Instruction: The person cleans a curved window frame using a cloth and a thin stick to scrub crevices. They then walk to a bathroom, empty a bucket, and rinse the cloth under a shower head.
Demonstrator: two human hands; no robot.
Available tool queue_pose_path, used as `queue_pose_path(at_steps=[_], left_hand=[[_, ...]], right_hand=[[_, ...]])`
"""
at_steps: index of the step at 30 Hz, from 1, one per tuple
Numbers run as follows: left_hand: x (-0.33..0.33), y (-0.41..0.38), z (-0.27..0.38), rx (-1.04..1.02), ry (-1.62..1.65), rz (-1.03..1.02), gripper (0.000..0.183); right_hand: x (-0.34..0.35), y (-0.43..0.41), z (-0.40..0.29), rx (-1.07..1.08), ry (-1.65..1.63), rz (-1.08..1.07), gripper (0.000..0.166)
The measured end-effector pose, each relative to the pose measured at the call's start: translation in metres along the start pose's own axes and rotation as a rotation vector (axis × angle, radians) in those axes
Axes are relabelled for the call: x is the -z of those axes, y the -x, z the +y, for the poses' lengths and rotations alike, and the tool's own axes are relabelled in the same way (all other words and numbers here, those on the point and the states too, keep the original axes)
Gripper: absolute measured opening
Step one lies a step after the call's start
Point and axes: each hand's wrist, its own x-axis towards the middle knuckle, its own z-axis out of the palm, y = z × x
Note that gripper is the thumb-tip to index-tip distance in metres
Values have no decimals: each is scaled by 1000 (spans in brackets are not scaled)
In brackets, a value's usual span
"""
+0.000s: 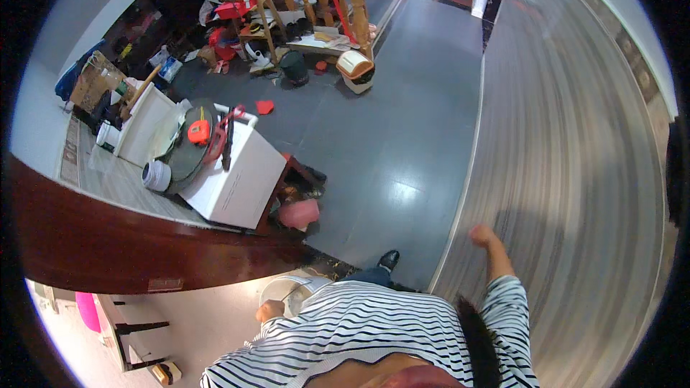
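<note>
My left hand (269,311) is closed around the thin handle of a white plastic bucket (276,288), which hangs at my left side beside the doorway. The inside of the bucket is partly hidden by my striped sleeve and body. My right hand (482,235) is held out to the right in front of the striped wall tiles (560,172). Its fingers look curled, but they are too small and blurred to tell what they do. One black shoe (389,260) of mine is on the dark floor tiles (399,134).
Left stands a white cabinet (242,178), a tape measure (199,132) and red-handled tool (217,140) above it. A brown door (161,253) stands open nearby. Ahead are a lidded bin (356,70), a dark bucket (294,67) and a wooden-railed staircase (358,21).
</note>
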Motion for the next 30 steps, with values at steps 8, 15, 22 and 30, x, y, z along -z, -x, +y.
queue_pose_path(at_steps=[8, 15, 22, 30], left_hand=[[44, 39, 84, 34, 416, -20, 32], [132, 70, 258, -72, 182, 384, 7], [245, 41, 408, -48, 516, 334, 21], [357, -17, 569, -33, 319, 600, 36]], right_hand=[[55, -120, 56, -63, -341, -275, 13], [163, -262, 95, -119, -578, -226, 13], [333, -401, 124, 82, -186, -217, 23], [590, -537, 114, 68, -675, -4, 16]])
